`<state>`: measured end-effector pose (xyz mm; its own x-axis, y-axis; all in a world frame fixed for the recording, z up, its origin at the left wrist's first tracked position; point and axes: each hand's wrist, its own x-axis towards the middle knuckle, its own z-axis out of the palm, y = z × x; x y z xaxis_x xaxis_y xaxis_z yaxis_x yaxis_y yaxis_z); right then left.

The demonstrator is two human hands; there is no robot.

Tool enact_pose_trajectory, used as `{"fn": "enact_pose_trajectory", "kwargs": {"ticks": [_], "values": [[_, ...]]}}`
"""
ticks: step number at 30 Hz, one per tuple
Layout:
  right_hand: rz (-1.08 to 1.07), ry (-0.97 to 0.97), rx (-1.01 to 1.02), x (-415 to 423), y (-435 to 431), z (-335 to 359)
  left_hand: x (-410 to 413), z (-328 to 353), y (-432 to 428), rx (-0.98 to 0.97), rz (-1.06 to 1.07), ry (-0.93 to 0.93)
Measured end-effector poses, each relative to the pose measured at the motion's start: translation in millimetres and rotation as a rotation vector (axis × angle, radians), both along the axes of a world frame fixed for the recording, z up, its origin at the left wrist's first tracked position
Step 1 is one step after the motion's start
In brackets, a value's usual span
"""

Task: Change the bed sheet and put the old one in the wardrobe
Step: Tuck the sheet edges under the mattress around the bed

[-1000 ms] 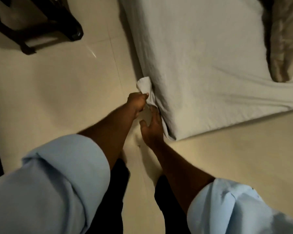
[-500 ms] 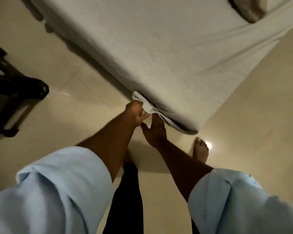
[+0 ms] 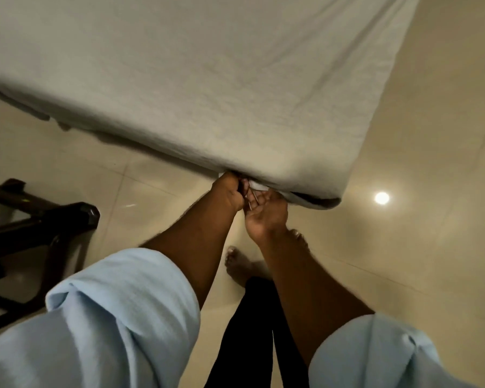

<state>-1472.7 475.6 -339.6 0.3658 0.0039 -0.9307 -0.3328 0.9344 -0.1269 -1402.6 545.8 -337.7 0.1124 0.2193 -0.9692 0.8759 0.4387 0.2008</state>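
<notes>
A white bed sheet (image 3: pixel 221 88) covers the mattress and fills the upper part of the head view. Its near corner (image 3: pixel 314 198) hangs slightly off the mattress above the floor. My left hand (image 3: pixel 228 191) is curled round a small fold of the sheet's edge just under the mattress side. My right hand (image 3: pixel 265 212) is palm up beside it, fingers reaching under the same edge and touching the fabric. How far the fingers go under the mattress is hidden.
A dark wooden chair or stand (image 3: pixel 37 219) is on the tiled floor at the left. My bare foot (image 3: pixel 240 266) is below my hands. A ceiling light reflects on the floor (image 3: pixel 381 198) right of the bed corner.
The view has swung so the bed corner now points right. Both hands stayed at the sheet's edge near the corner; the loose flap seen earlier is now mostly tucked under the mattress side.
</notes>
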Motion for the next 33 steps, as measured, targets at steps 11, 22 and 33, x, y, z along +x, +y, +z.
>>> {"fn": "enact_pose_trajectory", "kwargs": {"ticks": [11, 22, 33], "values": [[-0.294, 0.129, 0.071, 9.0, -12.1, -2.5, 18.7, 22.9, -20.5, -0.079, 0.311, -0.129], [-0.504, 0.100, -0.061, 28.2, 15.1, 21.1, 31.2, 55.3, -14.6, -0.164, 0.436, -0.139], [-0.481, -0.119, 0.074, 45.3, 5.0, 5.0, 26.6, 40.2, 17.6, -0.417, 0.456, -0.268]]}}
